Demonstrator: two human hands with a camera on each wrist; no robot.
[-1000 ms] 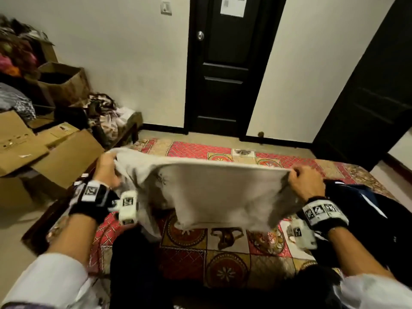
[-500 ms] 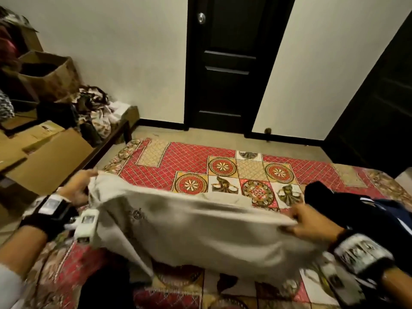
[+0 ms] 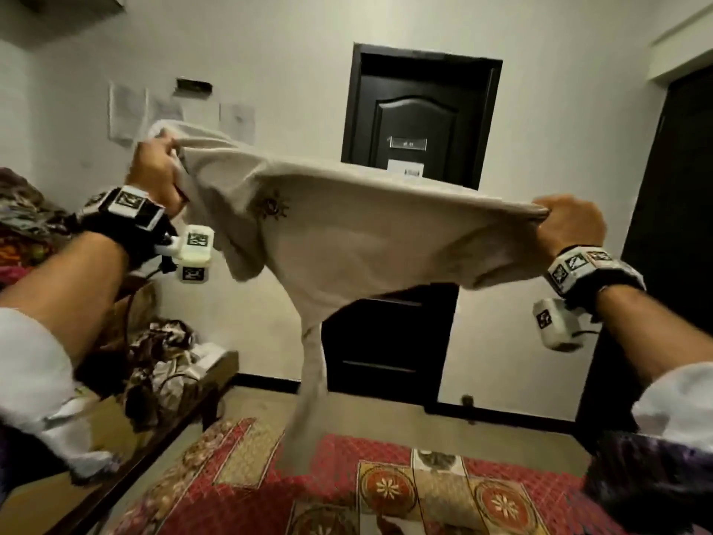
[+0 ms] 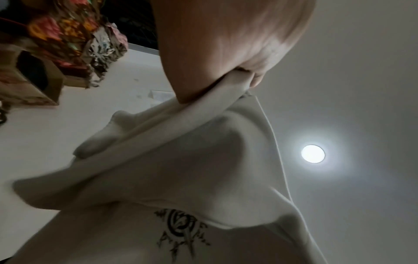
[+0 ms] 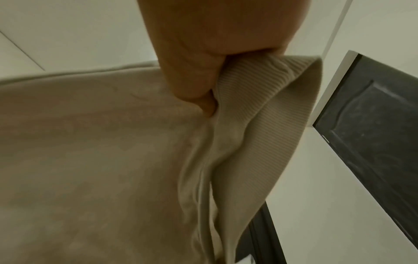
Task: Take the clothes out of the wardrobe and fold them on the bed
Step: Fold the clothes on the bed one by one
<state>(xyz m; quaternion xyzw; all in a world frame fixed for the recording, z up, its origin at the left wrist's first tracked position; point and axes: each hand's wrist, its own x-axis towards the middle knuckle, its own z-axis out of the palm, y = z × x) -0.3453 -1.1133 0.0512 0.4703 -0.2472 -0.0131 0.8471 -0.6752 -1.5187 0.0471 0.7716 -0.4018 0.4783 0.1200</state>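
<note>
Both arms are raised and spread wide, forearms bare with white sleeves pushed back. The left hand point(image 3: 156, 164) clutches one end of a beige sweatshirt point(image 3: 370, 229), fingers curled round bunched fabric; the right hand point(image 3: 571, 223) pinches the other end at its ribbed hem point(image 5: 267, 110). The garment stretches between the hands in the air, sagging below them, one sleeve point(image 3: 312, 364) dangling toward the patterned red bedspread point(image 3: 424, 492) beneath. The cloth is soft, matte knit, with a small black spiky emblem point(image 4: 181, 230) nearer the left hand.
</note>
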